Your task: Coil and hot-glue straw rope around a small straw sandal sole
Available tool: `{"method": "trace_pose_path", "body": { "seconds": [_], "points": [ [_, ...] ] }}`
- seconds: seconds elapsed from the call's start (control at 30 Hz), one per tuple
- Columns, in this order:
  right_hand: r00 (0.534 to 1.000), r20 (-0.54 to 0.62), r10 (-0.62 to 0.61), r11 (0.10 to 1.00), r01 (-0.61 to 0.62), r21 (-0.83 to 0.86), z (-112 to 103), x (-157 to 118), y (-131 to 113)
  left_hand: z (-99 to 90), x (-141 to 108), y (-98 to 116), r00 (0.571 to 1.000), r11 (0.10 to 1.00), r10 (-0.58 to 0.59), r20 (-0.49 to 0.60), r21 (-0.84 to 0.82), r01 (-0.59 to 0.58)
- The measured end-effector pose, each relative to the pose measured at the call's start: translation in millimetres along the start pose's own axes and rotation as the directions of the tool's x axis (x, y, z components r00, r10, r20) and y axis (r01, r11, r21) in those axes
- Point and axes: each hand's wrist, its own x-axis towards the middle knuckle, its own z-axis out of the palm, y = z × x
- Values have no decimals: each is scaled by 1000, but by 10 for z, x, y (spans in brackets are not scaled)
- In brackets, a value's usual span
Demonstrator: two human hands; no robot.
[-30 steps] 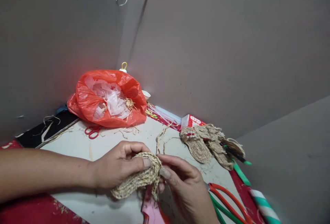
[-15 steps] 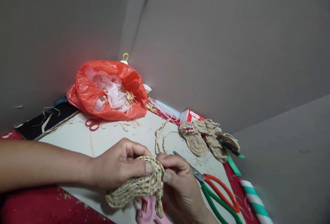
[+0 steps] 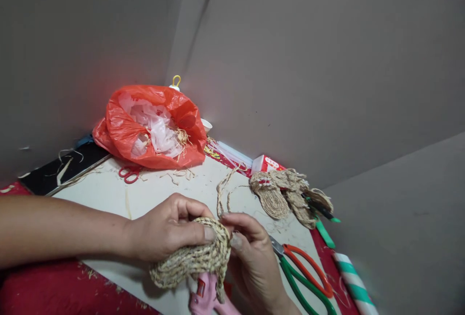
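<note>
A coiled, braided straw sole (image 3: 196, 262) is gripped between the thumb and fingers of my left hand (image 3: 174, 228), tilted above the white board. The fingertips of my right hand (image 3: 250, 252) are closed at its right edge, pinching the outer braid. A loose end of that braid hangs down over a pink glue gun (image 3: 205, 295), which lies partly hidden beneath the sole. Just to the right of my right hand lie large scissors (image 3: 308, 276) with red and green handles, their blades partly covered by the hand.
An orange plastic bag (image 3: 152, 126) holds crumpled white plastic and straw scraps. Small red scissors (image 3: 130, 173) lie before it. Finished-looking straw soles (image 3: 271, 196) are piled at the right, near a red and white box (image 3: 267, 164). A striped roll (image 3: 354, 281) lies at the right edge. Grey walls stand behind.
The fingertips of my right hand have shifted slightly along the sole's edge, the thumb raised a little. My left hand keeps its hold. The whole view has moved slightly.
</note>
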Motion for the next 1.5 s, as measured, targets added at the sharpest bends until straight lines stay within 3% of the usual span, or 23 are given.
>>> {"method": "trace_pose_path", "body": {
  "seconds": [0.27,0.43,0.53,0.73,1.07,1.27,1.33,1.43,1.5],
  "points": [
    [997,-32,-66,998,66,-12,19,-13,45,6,8,-65,999,998,42,-5,-48,-42],
    [993,-99,-66,998,66,-10,-9,37,0,-11,64,-61,982,975,178,-65,-126,-185],
    [996,-6,-86,977,83,-195,-65,56,36,-58,119,-51,959,960,242,-150,-104,-259],
    [983,156,-96,832,165,-530,21,40,124,-109,165,-63,941,959,264,-214,-47,-279],
    [975,204,-92,824,190,-533,4,69,12,-171,122,78,946,944,297,-130,189,-271],
    [985,121,-126,834,171,-524,-74,115,10,-301,95,104,913,878,401,-75,315,-360],
    [988,73,-137,845,155,-512,-92,135,-1,-333,103,92,886,848,445,-132,381,-369],
    [989,36,-140,867,140,-479,-96,145,-25,-368,156,80,805,793,522,-281,507,-337],
    [990,35,-137,880,138,-454,-87,133,-32,-390,212,75,787,779,533,-312,544,-312]
  ]
}}
